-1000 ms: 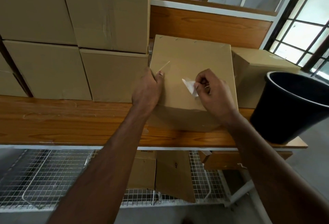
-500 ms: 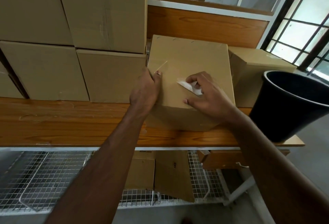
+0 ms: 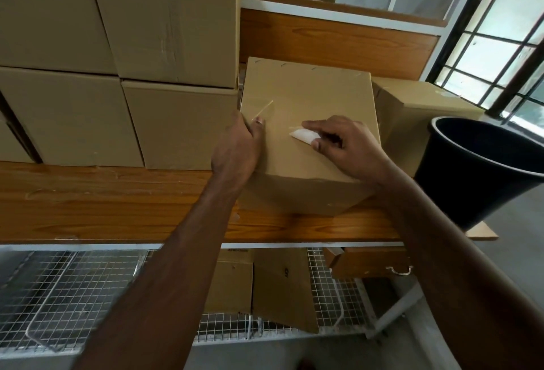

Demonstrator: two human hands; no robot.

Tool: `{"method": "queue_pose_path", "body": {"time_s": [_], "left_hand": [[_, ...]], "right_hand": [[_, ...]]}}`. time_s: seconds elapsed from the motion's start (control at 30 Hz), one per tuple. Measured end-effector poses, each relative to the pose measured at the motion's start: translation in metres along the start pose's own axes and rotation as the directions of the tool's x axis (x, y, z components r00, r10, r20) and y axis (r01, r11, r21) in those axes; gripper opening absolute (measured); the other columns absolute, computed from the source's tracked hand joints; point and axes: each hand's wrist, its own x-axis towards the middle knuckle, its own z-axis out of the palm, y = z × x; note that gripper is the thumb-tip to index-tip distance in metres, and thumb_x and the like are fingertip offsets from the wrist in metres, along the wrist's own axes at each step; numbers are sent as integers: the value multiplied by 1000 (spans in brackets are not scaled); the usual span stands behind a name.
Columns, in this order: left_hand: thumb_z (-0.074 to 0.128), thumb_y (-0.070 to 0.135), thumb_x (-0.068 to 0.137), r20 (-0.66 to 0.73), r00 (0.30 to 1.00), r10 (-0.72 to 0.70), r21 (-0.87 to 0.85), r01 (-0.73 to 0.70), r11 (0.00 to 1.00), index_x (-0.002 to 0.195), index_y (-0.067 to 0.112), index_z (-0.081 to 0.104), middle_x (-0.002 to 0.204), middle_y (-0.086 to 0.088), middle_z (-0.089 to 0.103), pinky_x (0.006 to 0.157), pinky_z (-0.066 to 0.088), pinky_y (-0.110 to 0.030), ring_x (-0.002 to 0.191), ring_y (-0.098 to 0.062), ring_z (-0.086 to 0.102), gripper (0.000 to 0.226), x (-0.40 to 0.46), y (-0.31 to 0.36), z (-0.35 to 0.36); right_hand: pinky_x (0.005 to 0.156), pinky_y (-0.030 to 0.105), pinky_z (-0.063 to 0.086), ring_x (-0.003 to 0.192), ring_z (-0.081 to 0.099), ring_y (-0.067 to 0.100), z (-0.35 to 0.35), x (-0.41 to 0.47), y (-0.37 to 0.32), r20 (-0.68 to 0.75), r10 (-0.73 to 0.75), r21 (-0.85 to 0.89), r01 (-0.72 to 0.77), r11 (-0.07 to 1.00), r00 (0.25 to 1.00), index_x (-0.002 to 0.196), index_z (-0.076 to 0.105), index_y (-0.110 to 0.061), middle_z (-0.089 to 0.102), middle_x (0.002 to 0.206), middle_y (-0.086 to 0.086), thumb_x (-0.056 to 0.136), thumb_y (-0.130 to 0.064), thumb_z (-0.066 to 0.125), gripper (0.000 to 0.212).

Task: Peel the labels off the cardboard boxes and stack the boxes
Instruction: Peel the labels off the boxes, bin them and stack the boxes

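Note:
A brown cardboard box (image 3: 312,99) stands on the wooden table (image 3: 103,202), tilted toward me. A small white label scrap (image 3: 304,135) sticks to its top face, partly lifted. My right hand (image 3: 344,146) pinches that scrap between forefinger and thumb. My left hand (image 3: 238,146) grips the box's left edge, thumb on the top face beside a thin strip of tape (image 3: 263,110).
Stacked cardboard boxes (image 3: 117,46) fill the left and back of the table. Another box (image 3: 418,113) sits to the right, and a black bin (image 3: 482,163) stands at the table's right end. A wire shelf (image 3: 73,290) with flat cardboard lies below.
My right hand has uncurled from a fist-like pinch and moved down and forward over the scrap, now holding it with forefinger stretched out. The left hand has stayed on the box edge.

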Motion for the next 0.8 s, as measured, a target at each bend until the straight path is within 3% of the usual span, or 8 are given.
{"method": "queue_pose_path", "body": {"time_s": [0.1, 0.23, 0.33, 0.5, 0.6, 0.7, 0.8], "left_hand": [[31, 50, 104, 7, 1000, 19, -9, -19, 1000, 129, 20, 43, 107, 2, 54, 54, 29, -24, 85, -13, 50, 41, 0, -1, -2], [30, 51, 103, 39, 999, 15, -1, -15, 1000, 128, 20, 41, 105, 2, 53, 53, 30, -26, 81, -11, 51, 41, 2, -1, -4], [30, 52, 103, 38, 999, 16, 1, -16, 1000, 127, 20, 41, 104, 2, 53, 53, 31, -26, 75, -6, 48, 42, 1, -2, -5], [29, 53, 103, 38, 999, 2, 5, -3, 1000, 126, 19, 42, 106, 1, 54, 62, 36, -32, 86, -17, 51, 43, 0, -1, -5], [29, 54, 103, 24, 1000, -5, 8, 5, 1000, 125, 20, 42, 107, 0, 55, 66, 38, -34, 88, -19, 52, 43, 0, -1, -4], [29, 54, 103, 37, 999, -10, -6, 10, 1000, 130, 21, 40, 106, 3, 54, 58, 35, -30, 85, -16, 51, 44, 0, -1, -3], [29, 53, 103, 37, 999, -3, 3, 3, 1000, 133, 21, 39, 105, 3, 53, 54, 31, -27, 84, -15, 50, 45, -1, 0, -4]], "right_hand": [[74, 3, 35, 88, 54, 2, -5, 4, 0, -21, 94, 97, -92, 991, 995, 132, 62, -21, 66, 102, -4, 92, -18, 67, 40], [67, 5, 36, 79, 54, 3, -9, 10, 3, 15, 147, 142, -148, 979, 989, 128, 65, -23, 65, 93, -4, 90, -21, 70, 39], [70, 9, 39, 85, 58, 5, -13, 15, 3, 46, 142, 122, -147, 982, 989, 126, 67, -24, 69, 96, -5, 89, -21, 70, 37], [82, 20, 46, 95, 62, 6, -17, 23, 5, 81, 108, 88, -115, 989, 991, 124, 68, -23, 71, 108, -5, 90, -22, 70, 35], [90, 29, 48, 100, 63, 10, -21, 25, 9, 118, 139, 154, -156, 976, 983, 125, 68, -23, 70, 104, -10, 90, -22, 69, 34], [88, 24, 47, 100, 63, 4, -23, 23, 10, 138, 176, 253, -206, 945, 975, 125, 66, -23, 68, 100, -16, 92, -22, 68, 33], [87, 24, 51, 103, 64, 4, -22, 22, 13, 121, 224, 314, -251, 915, 967, 124, 66, -26, 72, 110, -5, 91, -26, 68, 33]]}}
